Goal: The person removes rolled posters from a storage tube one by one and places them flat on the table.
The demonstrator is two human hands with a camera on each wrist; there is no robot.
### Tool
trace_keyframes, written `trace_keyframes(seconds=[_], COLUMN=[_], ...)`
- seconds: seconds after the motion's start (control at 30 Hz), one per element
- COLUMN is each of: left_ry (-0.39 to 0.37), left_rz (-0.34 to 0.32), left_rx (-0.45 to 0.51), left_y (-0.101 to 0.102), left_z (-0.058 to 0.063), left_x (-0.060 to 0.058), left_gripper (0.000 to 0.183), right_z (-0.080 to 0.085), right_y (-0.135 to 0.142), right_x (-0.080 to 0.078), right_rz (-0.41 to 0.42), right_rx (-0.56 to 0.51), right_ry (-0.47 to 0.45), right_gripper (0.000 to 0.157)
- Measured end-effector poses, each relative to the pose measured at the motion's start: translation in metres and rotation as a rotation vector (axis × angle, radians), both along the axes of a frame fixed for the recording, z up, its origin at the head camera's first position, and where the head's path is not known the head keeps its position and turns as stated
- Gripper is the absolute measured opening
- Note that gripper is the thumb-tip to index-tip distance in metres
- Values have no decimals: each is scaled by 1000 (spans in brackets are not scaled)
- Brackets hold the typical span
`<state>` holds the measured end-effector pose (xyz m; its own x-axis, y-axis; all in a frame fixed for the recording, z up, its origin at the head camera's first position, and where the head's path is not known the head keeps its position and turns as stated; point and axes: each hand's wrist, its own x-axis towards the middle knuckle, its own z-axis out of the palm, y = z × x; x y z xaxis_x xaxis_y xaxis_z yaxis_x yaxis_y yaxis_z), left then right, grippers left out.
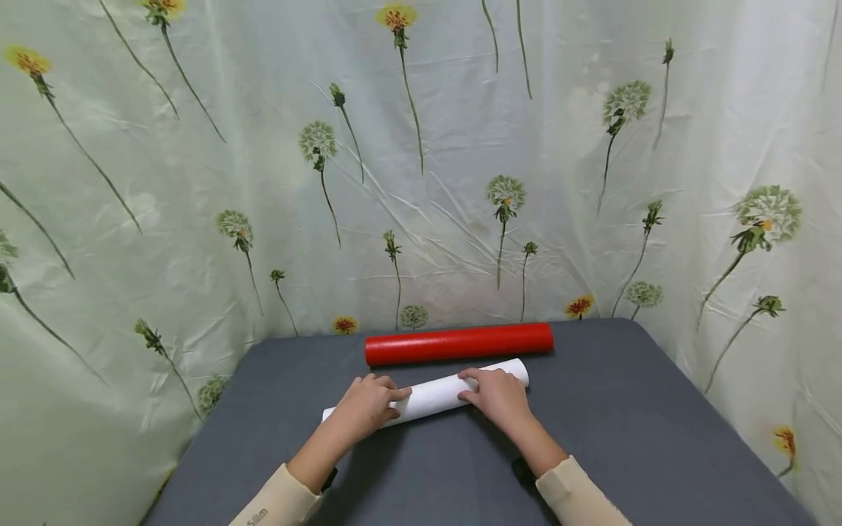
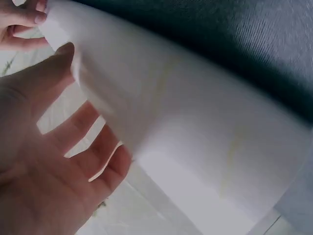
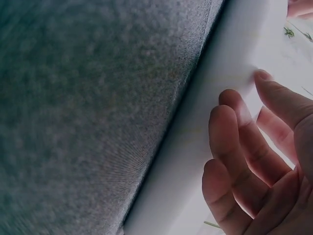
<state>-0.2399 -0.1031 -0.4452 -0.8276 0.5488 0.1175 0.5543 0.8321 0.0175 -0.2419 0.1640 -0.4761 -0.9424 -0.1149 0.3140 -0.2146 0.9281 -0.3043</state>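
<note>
"Two hands held the white paper roll (image 1: 430,398) over the dark grey table (image 1: 605,416); whether it rested there or hung slightly raised, the views did not settle."

"How was each hand set?"

"The left hand (image 1: 364,408) pinched the roll left of its middle; the right hand (image 1: 498,394) pinched it nearer the right end, thumb and fingers on either side, other fingers curled beside it."

"Why so far apart?"

"Probably to share its length and stop it turning or springing loose. The grip looked light, perhaps because paper could crease."

"What was around it?"

"A glossy red roll (image 1: 460,345) lay behind, near the table's far edge. Since the white one slanted, its right end came just beside the red; touching or not could not be told."

"Did anything block the way?"

"Beyond, the red roll, then the dandelion-print curtain (image 1: 566,219). Nearer, forearms in cream sleeves (image 1: 281,497) crossed the table."
</note>
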Motion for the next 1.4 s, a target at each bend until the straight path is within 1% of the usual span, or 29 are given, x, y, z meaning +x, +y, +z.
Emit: trace_keyframes(seconds=[0.1,0.23,0.3,0.4,0.5,0.57,0.67,0.73,0.87,0.93,0.97,1.07,1.17,1.2,1.3,1.4], left_ry=[-66,-165,-198,-225,-286,-335,-372,-379,-381,-372,-357,-303,-240,-230,-220,-230], left_rz=[-9,-18,-36,-81,-114,-118,-122,-113,-49,-14,-9,-15,-44,-55,-75,-85], left_rx=[-24,-49,-53,-46,-31,-31,-24,2,66,82,82,72,61,66,90,115], left_y=[2,4,5,6,9,13,20,24,36,42,45,54,61,63,70,75], left_z=[7,18,23,28,28,27,22,19,14,13,11,6,0,-2,-6,-7], left_x=[3,11,17,24,26,27,28,30,37,41,43,47,51,52,55,56], left_gripper=[46,46,45,42,44,45,46,47,50,51,52,53,53,54,56,57], right_z=[-1,0,0,1,2,1,1,1,1,1,1,1,1,1,2,2], right_y=[1,1,1,0,0,-1,-2,-3,-3,-3,-2,0,4,6,15,25], right_x=[0,1,1,2,2,2,3,4,4,4,5,4,4,4,3,1], right_rz=[3,12,11,16,23,30,34,39,49,54,56,68,97,111,190,286], right_rx=[-28,-46,-51,-65,-78,-89,-97,-108,-144,-162,-171,-200,-249,-269,-354,-430], right_ry=[-14,0,3,-12,-47,-71,-104,-125,-174,-199,-213,-263,-323,-348,-446,-575], right_gripper=[32,32,32,30,31,33,36,38,47,53,56,64,70,73,82,93])
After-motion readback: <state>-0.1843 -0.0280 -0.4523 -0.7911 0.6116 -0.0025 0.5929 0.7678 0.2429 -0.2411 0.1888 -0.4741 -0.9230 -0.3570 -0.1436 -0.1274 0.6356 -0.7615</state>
